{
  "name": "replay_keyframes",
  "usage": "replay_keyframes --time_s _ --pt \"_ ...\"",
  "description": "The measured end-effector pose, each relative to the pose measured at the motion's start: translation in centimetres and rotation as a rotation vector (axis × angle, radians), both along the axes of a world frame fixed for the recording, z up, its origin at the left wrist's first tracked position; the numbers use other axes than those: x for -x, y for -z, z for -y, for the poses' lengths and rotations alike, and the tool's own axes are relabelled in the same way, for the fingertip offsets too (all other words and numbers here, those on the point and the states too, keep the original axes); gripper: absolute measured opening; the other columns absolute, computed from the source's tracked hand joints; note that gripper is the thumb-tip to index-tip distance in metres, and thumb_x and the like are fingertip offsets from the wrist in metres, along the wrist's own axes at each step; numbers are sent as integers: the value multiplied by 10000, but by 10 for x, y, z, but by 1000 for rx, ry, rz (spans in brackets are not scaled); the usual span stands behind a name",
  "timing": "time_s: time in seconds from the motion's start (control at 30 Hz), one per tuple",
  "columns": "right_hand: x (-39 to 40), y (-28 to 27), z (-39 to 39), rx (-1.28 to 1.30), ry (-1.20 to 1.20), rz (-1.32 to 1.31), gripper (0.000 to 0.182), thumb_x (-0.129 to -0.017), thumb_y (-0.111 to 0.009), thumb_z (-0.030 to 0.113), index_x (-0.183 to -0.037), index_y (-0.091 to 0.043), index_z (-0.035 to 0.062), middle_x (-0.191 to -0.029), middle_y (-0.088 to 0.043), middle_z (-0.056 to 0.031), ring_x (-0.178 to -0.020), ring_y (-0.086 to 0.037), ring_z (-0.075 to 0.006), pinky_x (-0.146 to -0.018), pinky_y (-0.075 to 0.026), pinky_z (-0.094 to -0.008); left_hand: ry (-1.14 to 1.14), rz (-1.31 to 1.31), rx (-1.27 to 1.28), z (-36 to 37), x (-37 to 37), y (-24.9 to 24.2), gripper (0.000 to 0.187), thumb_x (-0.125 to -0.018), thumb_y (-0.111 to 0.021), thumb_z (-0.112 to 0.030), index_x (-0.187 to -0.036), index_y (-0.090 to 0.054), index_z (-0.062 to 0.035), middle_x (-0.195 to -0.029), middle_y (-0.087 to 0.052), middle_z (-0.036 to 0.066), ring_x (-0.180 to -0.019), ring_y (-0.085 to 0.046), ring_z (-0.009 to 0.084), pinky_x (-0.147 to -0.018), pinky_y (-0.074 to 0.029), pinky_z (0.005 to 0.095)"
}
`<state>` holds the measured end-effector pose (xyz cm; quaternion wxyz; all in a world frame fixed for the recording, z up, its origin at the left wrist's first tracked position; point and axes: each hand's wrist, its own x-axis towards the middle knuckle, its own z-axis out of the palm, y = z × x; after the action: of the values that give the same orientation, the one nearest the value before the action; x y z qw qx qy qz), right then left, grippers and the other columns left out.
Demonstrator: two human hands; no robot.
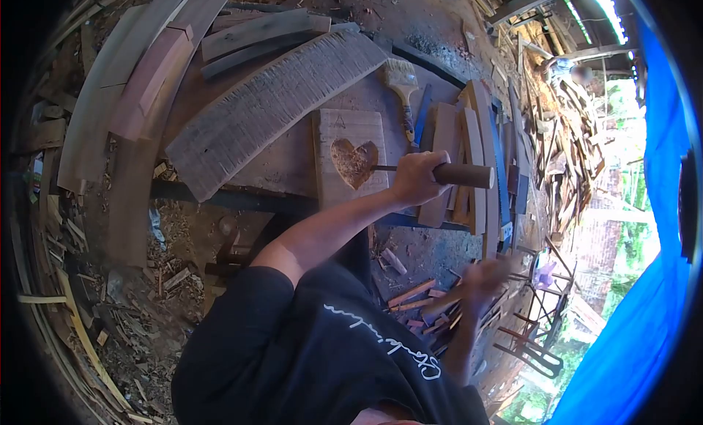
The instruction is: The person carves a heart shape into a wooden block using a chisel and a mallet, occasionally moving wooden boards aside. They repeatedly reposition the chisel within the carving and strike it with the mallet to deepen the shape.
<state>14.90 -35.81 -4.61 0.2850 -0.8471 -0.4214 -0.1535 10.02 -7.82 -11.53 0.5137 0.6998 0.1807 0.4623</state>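
Note:
My left hand (419, 179) is wrapped round a chisel with a thick brown wooden handle (469, 176). Its thin metal shaft points left, the tip at the right side of a rough heart-shaped hollow (354, 163) in a pale wooden board (329, 124). Wood chips lie inside the hollow. Lower right, away from the board, my right hand (481, 280) is smeared by motion, closed on a long brown wooden piece (447, 299), also blurred. Above and right of the board lies a brush (401, 80) with a worn handle.
A broad curved plank (278, 102) lies on the bench beside the board. More wooden pieces (443, 132) stand at the bench's right end. Long curved boards (146, 80) are at the left. Scraps cover the ground. A person (562, 69) is far off at upper right.

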Motion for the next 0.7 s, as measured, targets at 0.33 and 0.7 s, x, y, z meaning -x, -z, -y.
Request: replay_keyframes --time_s 0.33,0.7 --pt "56 -46 -18 -416 173 -641 606 -794 -647 20 -1323 -351 2 -781 -497 -52 -532 -522 -105 -497 -471 -223 51 71 -149 10 8 4 253 -672 -789 -162 -812 -579 -139 -700 -631 72 -676 -673 290 -581 -504 391" --pt "77 -30 -9 -443 110 -721 561 -800 -642 -5 -1288 -367 3 -770 -500 -52 -521 -502 -103 -503 -447 -220 108 77 -238 25 22 8 281 -661 -785 -161 -831 -562 -140 -714 -632 57 -681 -668 294 -587 -507 395"
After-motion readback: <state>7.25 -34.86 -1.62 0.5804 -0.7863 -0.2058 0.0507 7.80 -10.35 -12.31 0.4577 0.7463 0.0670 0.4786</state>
